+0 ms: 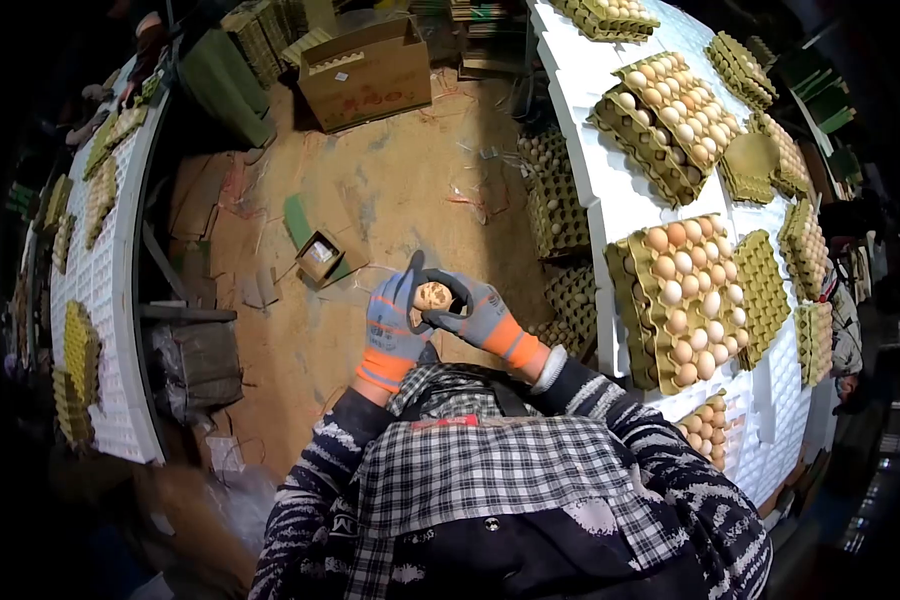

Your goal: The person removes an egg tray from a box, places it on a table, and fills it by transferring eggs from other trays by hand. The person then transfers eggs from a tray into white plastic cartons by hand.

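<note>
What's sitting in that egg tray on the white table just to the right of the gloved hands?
The tray holds rows of tan and pale eggs, filling most cups. More trays seem stacked beneath it, but their contents are covered. Both gloved hands, left hand and right hand, hold one egg.

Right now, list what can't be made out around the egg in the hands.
- Egg, head view: the underside is covered by the left hand and right hand.
- Egg's surface marks: too small to tell dirt from cracks.
- Tray of eggs: near corner cut off by the sleeve.
- Cardboard box: contents not visible.
</note>
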